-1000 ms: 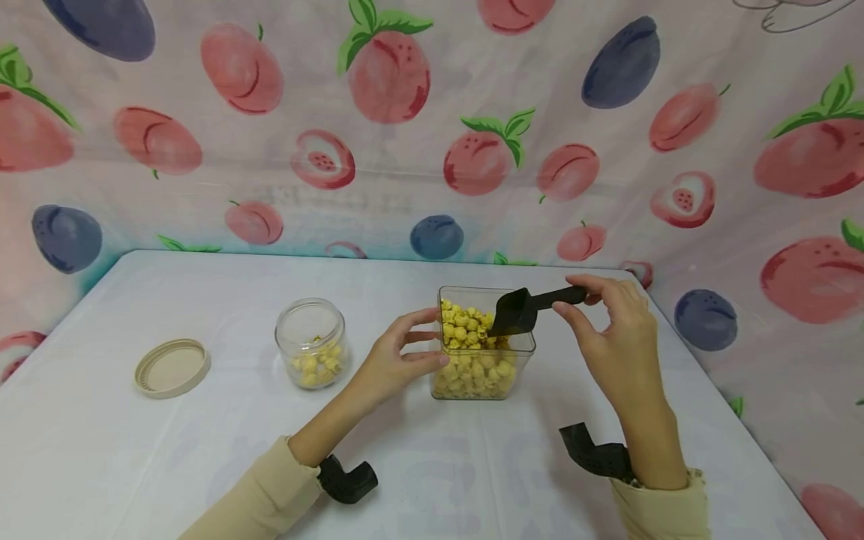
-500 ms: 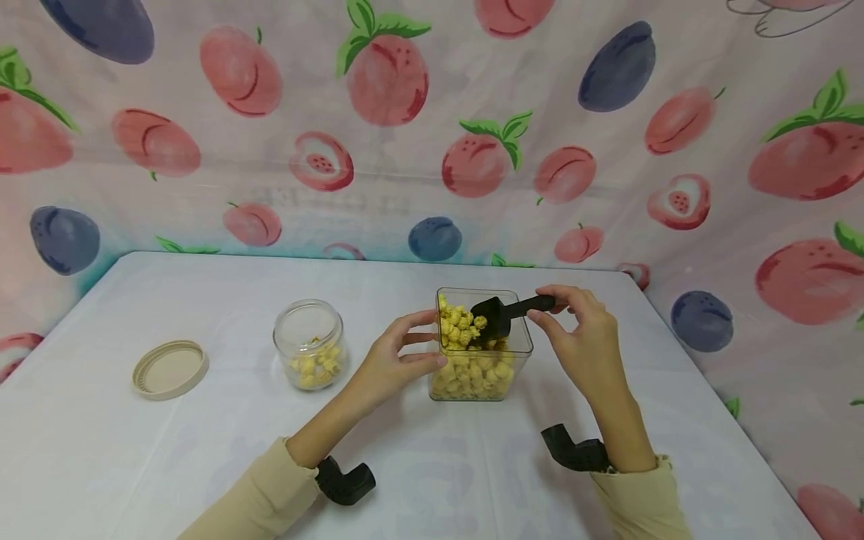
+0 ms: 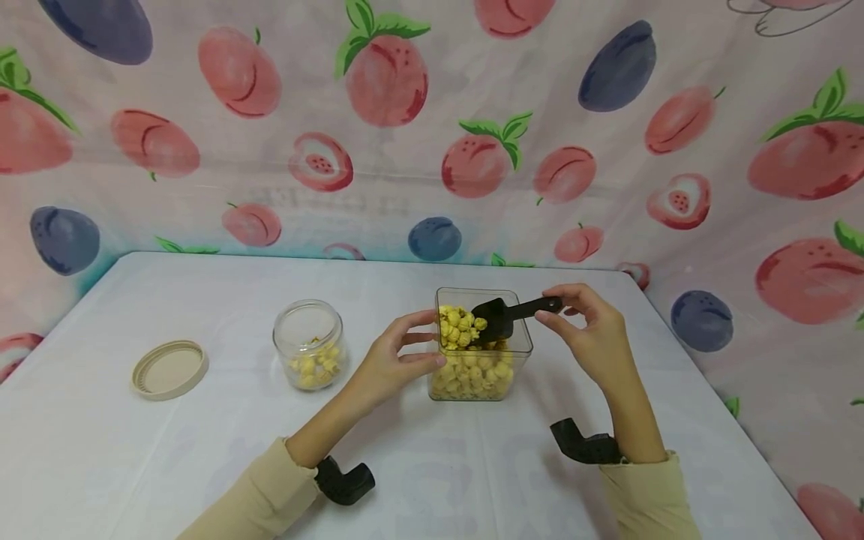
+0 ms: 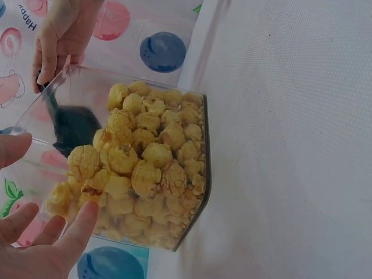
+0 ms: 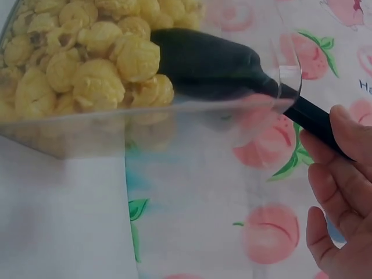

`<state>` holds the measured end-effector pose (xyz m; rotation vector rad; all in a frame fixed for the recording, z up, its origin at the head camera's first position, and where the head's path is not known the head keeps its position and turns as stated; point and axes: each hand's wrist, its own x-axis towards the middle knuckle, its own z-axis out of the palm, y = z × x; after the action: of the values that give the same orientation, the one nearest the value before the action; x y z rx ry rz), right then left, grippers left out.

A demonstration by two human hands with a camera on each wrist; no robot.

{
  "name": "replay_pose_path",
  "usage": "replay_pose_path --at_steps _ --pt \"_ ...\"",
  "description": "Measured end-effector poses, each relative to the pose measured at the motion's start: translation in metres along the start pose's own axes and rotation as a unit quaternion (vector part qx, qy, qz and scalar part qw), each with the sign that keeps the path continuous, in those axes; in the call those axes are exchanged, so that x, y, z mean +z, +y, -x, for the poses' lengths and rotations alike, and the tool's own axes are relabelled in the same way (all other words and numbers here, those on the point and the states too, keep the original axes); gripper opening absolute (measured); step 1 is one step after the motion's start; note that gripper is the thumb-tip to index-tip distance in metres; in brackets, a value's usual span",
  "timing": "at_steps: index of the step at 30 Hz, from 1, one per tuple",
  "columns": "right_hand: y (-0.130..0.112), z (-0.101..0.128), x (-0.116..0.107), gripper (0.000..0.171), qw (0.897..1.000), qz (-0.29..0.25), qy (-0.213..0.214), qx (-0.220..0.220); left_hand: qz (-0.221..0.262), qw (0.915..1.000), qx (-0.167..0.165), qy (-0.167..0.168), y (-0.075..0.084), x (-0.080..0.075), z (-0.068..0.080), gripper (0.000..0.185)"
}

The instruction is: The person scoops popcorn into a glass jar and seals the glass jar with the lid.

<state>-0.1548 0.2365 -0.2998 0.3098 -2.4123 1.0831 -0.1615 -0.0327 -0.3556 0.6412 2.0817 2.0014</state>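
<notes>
A beige lid (image 3: 170,368) lies at the counter's (image 3: 101,450) left, then a glass jar (image 3: 310,344) holding a little popcorn. The left hand (image 3: 391,365) has its fingers curled around the clear square tub (image 3: 481,375) of yellow popcorn (image 4: 145,168). The right hand (image 3: 594,337) has its fingers pinching the black scoop (image 3: 509,313), dipped into the tub. Backdrop writing reads "Happy" (image 4: 26,17), partly cut.

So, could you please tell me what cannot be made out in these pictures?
- Scoop bowl: load hidden, popcorn covers its mouth in all views.
- Right hand: grip on the handle cut off by the right wrist view's edge.
- Jar: piece count too small, head view.
</notes>
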Motion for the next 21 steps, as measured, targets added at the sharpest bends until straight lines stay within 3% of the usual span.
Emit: replay_pose_path --at_steps 14,21 --pt "0.011 0.0 0.0 0.03 0.999 -0.037 -0.009 0.033 0.006 1.0 -0.001 0.0 -0.002 0.0 0.0 0.064" --pt "0.013 -0.001 0.0 0.027 0.989 -0.136 -0.042 0.031 0.002 1.0 0.001 -0.002 -0.001 0.0 0.0 0.064"
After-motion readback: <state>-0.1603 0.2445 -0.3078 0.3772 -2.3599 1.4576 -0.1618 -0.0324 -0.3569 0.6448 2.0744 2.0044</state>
